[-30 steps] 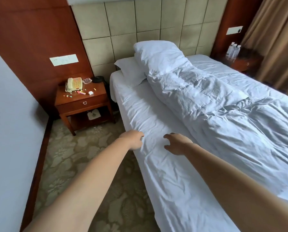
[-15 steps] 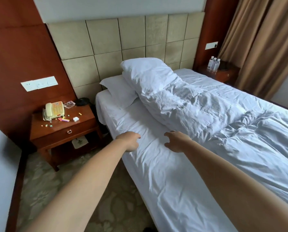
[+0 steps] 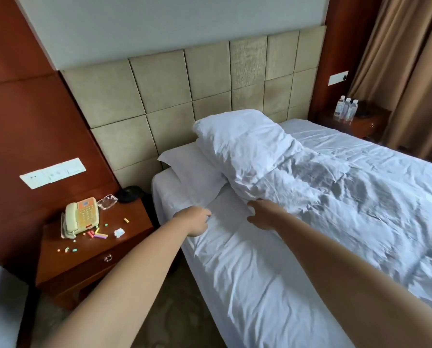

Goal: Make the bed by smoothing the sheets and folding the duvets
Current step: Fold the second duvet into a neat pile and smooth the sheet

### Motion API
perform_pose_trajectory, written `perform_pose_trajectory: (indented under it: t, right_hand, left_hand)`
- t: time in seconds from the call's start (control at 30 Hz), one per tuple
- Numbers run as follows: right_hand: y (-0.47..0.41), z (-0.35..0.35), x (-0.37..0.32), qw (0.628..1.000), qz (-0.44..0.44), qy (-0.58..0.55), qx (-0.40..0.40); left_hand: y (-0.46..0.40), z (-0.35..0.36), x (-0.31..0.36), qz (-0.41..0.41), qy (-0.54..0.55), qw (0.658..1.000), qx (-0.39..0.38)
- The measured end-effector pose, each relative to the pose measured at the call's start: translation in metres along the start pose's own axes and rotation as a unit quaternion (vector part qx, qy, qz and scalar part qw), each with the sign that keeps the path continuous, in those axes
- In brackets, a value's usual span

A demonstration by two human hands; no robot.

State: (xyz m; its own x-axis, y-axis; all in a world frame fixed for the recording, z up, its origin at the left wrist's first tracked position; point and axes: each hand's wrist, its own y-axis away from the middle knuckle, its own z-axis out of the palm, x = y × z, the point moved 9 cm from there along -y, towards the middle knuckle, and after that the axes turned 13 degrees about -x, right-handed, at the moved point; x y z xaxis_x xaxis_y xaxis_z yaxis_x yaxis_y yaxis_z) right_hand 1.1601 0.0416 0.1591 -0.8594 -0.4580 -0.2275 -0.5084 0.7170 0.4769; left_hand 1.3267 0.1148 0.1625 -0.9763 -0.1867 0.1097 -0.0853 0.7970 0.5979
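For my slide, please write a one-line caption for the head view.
Both hands, left hand and right hand, rest on the wrinkled white sheet below the pillows.

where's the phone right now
In the head view, the telephone sits at the left, on the wooden nightstand beside the bed's head end, with bits of coloured chalk scattered just in front of it.

Padded headboard [image 3: 210, 79]; perhaps wooden nightstand [image 3: 84, 262]
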Motion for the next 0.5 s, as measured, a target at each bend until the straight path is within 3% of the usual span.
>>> perform_pose_trajectory:
  t: [0.37,0.5]
  right_hand:
    - [-0.176,-0.105,-0.052,0.996,0.066,-0.040,0.049]
    - [-0.233,-0.119,-0.044,0.993,0.099,-0.056,0.025]
  left_hand:
    - [-0.166,-0.157,-0.116,0.051,-0.026,0.998,0.023]
    - [-0.230,-0.186,-0.129,0.069,-0.036,0.997,-0.011]
